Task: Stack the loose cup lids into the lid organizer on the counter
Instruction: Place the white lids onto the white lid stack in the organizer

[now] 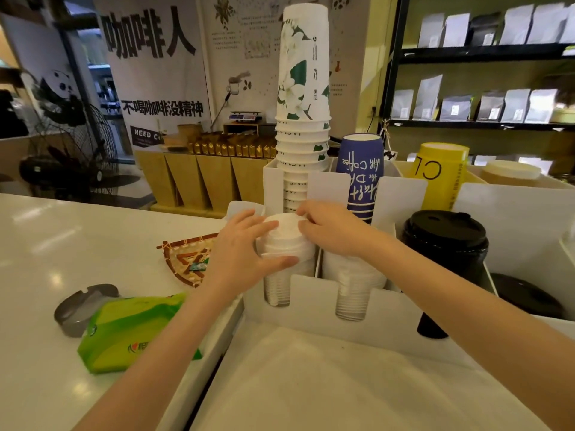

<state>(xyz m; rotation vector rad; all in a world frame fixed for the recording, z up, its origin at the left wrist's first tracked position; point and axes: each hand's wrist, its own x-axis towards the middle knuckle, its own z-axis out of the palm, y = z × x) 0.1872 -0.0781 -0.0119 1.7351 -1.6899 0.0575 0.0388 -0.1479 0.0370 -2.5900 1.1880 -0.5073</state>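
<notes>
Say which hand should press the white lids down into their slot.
Probably the left hand: it wraps the side of the white lid stack with fingers over the top; the right hand only pinches the far rim.

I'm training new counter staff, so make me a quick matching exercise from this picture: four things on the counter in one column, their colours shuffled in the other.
Things:
1. lid stack under both hands
2. lid stack in the right-hand slot
3. tissue pack
4. cup sleeve marked "coffee"

Colours:
A. blue
B. green
C. white
D. black

Pairs: 1-C, 2-D, 3-B, 4-A
</notes>
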